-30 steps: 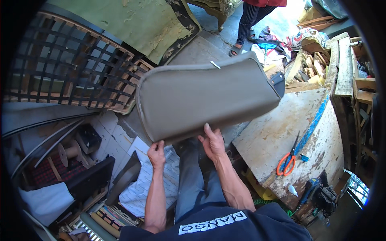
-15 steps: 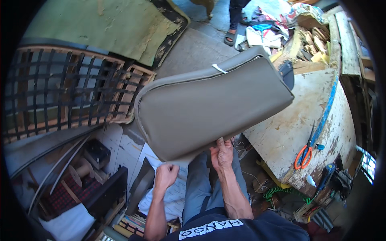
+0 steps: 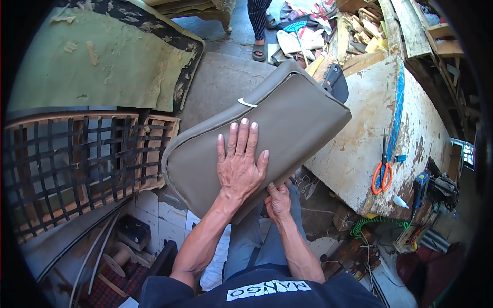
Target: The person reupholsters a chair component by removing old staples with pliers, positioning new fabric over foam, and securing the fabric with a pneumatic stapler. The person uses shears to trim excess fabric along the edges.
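A brown-grey upholstered seat cushion [image 3: 295, 126] with a piped edge lies tilted across the middle of the view, its far right end by the worktable. A small white strip [image 3: 247, 103] sticks out at its upper seam. Flat on the cover rests my left hand [image 3: 239, 167], fingers stretched out and pointing away from me. My right hand [image 3: 279, 200] pinches the cushion's near lower edge, thumb on top and the other fingers curled below. A black bracket [image 3: 336, 84] shows at the cushion's far right end.
On the worn worktable [image 3: 354, 149] at right lie orange-handled scissors [image 3: 382, 174]. A black-webbed wooden frame [image 3: 77, 159] and a peeling green panel [image 3: 118, 61] stand at left. Beyond, a person's sandalled foot [image 3: 259, 51] is near wood scraps [image 3: 367, 31]. A green coiled hose [image 3: 372, 220] lies at right.
My left hand has gone from a closed fist beside the cushion's near edge to lying open on its cover. The cushion appears further left and more slanted; my right hand still grips its edge.
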A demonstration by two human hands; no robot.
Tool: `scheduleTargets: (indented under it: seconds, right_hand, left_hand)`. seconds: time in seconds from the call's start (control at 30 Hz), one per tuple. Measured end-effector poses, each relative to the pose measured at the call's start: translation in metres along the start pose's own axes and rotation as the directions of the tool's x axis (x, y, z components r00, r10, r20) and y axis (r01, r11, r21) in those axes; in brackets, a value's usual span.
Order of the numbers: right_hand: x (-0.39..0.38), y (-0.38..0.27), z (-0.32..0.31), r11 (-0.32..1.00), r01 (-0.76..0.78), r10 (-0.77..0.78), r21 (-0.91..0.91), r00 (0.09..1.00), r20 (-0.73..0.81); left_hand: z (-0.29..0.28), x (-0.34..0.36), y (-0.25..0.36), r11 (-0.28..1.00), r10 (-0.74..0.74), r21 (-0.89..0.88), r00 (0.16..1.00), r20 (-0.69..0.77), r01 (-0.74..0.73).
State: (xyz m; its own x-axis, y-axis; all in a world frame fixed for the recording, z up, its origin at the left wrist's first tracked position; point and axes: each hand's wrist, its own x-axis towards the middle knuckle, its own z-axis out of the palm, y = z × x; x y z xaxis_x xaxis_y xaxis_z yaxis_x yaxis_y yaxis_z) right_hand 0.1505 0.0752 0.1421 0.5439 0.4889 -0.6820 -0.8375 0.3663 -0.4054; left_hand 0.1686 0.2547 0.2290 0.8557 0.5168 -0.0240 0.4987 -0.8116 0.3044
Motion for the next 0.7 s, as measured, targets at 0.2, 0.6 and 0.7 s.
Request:
scheduleTargets:
  seconds: [0.2,0.6,0.7]
  right_hand:
    - [-0.009,-0.008,0.003,0.998,-0.034,0.034,-0.051,0.999,-0.010]
    - [-0.073,-0.119,0.042,0.328,0.116,-0.413,-0.937,0.910,-0.032]
    - [-0.117,-0.192,0.040,0.237,0.130,-0.691,-0.963,0.719,-0.073]
  left_hand:
    - [0.000,-0.002,0.001,1.000,-0.009,0.010,1.000,0.010,0.009]
    - [-0.003,0.017,0.005,0.993,0.019,0.120,0.992,-0.124,-0.004]
    - [0.002,0.020,0.007,0.997,0.046,0.073,0.976,-0.212,-0.031]
